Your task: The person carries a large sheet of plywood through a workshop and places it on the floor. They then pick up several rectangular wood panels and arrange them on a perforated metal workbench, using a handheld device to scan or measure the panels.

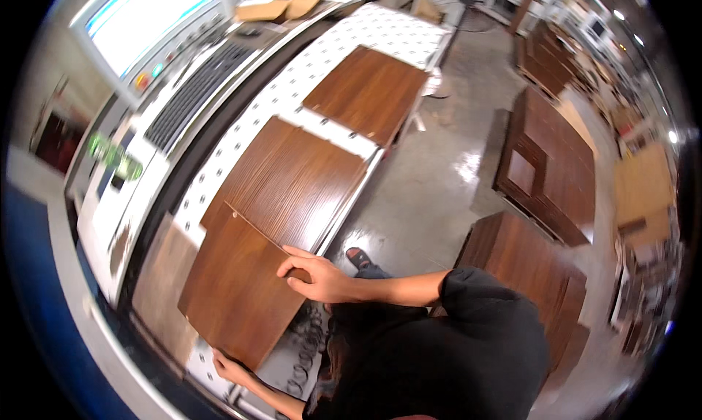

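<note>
A brown wood-grain board (238,281) lies at the near end of a long white dotted table. Its far edge meets a second brown board (292,171). At the near edge of the first board, my left hand (228,367) is closed on it, with some fingertips hidden by the panel. My right hand (318,275) is curled at the same board's right-hand corner, by the seam between the two boards, thumb and fingers around the edge. A third brown board (369,91) rests farther along the table, apart from the others by a strip of dotted surface.
Along the left stand a keyboard (197,95), a bright monitor (150,21) and a green-tinted bottle (115,157). A coiled black hose (308,343) hangs beside the table. Stacks of brown panels (552,164) stand on the floor to the right, with another stack (512,263) close behind me.
</note>
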Action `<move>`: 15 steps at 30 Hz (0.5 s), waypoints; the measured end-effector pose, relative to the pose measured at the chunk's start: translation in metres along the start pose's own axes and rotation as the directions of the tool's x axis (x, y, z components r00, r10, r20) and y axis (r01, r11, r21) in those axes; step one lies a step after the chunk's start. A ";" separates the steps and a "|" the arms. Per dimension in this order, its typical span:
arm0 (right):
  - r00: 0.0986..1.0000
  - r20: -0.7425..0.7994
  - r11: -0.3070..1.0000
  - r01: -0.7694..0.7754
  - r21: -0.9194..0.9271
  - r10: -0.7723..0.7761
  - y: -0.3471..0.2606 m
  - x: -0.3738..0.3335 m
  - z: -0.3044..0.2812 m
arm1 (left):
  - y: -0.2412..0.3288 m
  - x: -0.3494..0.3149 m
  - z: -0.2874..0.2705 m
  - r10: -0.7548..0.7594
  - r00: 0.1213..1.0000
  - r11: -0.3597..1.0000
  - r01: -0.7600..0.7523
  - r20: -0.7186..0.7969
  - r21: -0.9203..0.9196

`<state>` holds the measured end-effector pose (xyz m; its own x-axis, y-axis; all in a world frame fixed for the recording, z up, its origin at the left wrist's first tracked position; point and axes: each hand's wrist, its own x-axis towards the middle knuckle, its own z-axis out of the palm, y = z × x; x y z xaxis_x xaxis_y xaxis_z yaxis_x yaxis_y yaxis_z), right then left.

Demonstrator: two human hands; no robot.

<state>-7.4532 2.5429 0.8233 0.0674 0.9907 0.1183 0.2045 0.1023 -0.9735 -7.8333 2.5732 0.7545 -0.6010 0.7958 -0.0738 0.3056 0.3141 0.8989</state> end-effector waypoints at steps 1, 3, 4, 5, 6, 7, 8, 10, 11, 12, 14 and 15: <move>0.998 -0.064 0.999 -0.024 -0.034 0.022 0.001 0.000 -0.020 | -0.001 -0.008 0.019 0.055 0.997 0.998 -0.054 0.059 -0.024; 0.983 -0.174 0.988 -0.078 -0.133 0.054 0.010 0.005 -0.060 | 0.002 -0.030 0.058 0.202 0.968 0.978 -0.207 0.150 0.018; 0.974 -0.216 0.966 -0.120 -0.229 0.070 0.017 0.012 -0.083 | 0.011 -0.047 0.077 0.284 0.940 0.948 -0.305 0.187 0.089; 0.954 -0.299 0.844 -0.186 -0.504 0.032 0.022 0.017 -0.099 | 0.035 -0.069 0.089 0.290 0.904 0.916 -0.357 0.314 0.181; 0.935 -0.355 0.642 -0.258 -0.722 -0.024 0.026 0.022 -0.110 | 0.064 -0.091 0.100 0.271 0.862 0.872 -0.408 0.428 0.270; 0.942 -0.330 0.646 -0.212 -0.734 -0.065 0.028 0.026 -0.118 | 0.084 -0.107 0.112 0.323 0.825 0.843 -0.473 0.464 0.255; 0.949 -0.298 0.657 -0.162 -0.736 -0.101 0.032 0.030 -0.119 | 0.099 -0.117 0.121 0.367 0.788 0.807 -0.534 0.495 0.252; 0.975 -0.188 0.698 -0.055 -0.714 -0.115 0.033 0.035 -0.111 | 0.119 -0.121 0.138 0.472 0.738 0.768 -0.613 0.482 0.186; 0.989 -0.114 0.731 -0.006 -0.682 -0.097 0.027 0.036 -0.102 | 0.130 -0.121 0.145 0.495 0.721 0.778 -0.616 0.485 0.121; 0.996 -0.029 0.766 0.050 -0.641 -0.090 0.025 0.039 -0.091 | 0.139 -0.117 0.150 0.519 0.709 0.785 -0.616 0.477 0.062; 0.999 -0.003 0.681 0.023 -0.732 -0.037 0.043 0.048 -0.085 | 0.149 -0.108 0.155 0.581 0.691 0.762 -0.647 0.431 0.011; 0.999 -0.021 0.598 0.013 -0.801 -0.050 0.051 0.050 -0.085 | 0.154 -0.107 0.152 0.585 0.700 0.756 -0.653 0.409 0.037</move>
<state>-7.3565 2.5900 0.7963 0.0777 0.9822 0.1712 0.9055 0.0023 -0.4243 -7.6097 2.6150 0.8347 0.0599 0.9530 0.2970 0.6509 -0.2629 0.7122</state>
